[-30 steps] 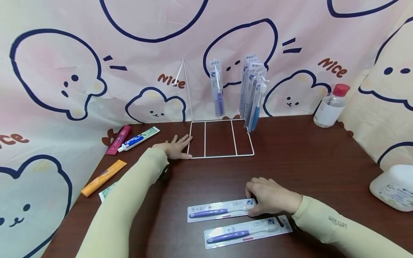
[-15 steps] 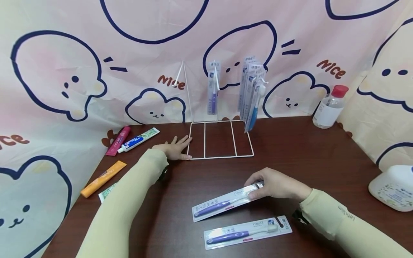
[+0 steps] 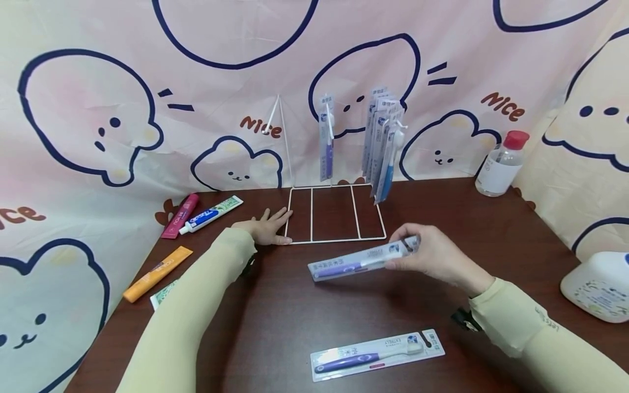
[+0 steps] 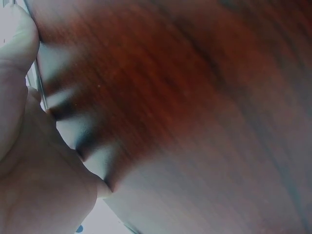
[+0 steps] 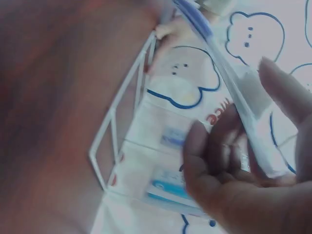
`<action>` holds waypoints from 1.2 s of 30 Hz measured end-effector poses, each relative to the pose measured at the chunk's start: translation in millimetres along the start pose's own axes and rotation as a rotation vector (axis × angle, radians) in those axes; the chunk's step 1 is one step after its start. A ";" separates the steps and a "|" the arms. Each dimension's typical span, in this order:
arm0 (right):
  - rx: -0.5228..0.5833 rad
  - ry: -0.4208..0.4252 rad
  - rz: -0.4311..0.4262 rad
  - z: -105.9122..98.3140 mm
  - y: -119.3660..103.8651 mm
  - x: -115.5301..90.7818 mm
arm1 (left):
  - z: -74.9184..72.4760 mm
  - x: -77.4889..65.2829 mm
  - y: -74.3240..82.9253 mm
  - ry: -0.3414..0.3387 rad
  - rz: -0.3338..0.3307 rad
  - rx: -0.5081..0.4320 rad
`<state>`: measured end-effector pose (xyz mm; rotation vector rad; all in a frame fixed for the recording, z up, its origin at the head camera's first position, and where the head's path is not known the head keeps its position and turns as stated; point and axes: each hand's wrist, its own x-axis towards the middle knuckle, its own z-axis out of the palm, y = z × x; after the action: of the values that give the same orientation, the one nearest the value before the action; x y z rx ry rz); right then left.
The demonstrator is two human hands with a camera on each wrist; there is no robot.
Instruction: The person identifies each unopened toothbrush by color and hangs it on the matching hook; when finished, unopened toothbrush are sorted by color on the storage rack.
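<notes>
Above the table, my right hand (image 3: 434, 254) pinches one end of a packaged purple toothbrush (image 3: 351, 263), which tilts slightly in the air. In the right wrist view the same toothbrush pack (image 5: 234, 92) runs between thumb and fingers. My left hand (image 3: 267, 226) lies with spread fingers on the left edge of a white wire rack (image 3: 336, 240); the left wrist view shows this hand (image 4: 44, 161) against the tabletop. A second packaged toothbrush (image 3: 375, 356) lies near the front. On the rack's hooks hang one purple toothbrush pack (image 3: 326, 139) and, further right, several more toothbrush packs (image 3: 383, 144).
At the left lie a pink tube (image 3: 181, 216), a toothpaste tube (image 3: 211, 214), an orange tube (image 3: 157, 274) and a green-white tube (image 3: 163, 293) partly behind the left sleeve. A red-capped bottle (image 3: 501, 164) and a white bottle (image 3: 599, 286) stand at the right.
My right hand has picked up the upper toothbrush pack from the table and carried it up and towards the rack. The left hand stays put. The single hanging pack has swung a little.
</notes>
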<state>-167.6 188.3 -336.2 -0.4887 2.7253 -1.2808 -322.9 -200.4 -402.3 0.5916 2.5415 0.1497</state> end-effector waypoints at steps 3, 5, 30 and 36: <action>0.044 0.101 -0.047 -8.9 -7.4 1.0 | 1.2 0.1 -2.0 -0.011 -0.008 -0.010; 0.102 0.151 -0.078 -13.1 -10.9 3.3 | 1.8 0.0 -3.4 -0.012 -0.010 -0.015; 0.270 0.195 -0.260 -7.9 -129.9 92.7 | 3.0 3.1 -2.9 0.007 -0.009 -0.002; 0.271 0.209 -0.253 -8.0 -133.6 102.0 | 2.3 2.7 -2.6 0.000 -0.010 0.010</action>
<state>-232.6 81.4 -223.7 -0.7239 2.6503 -1.8288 -324.8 -201.5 -406.1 0.5831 2.5463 0.1335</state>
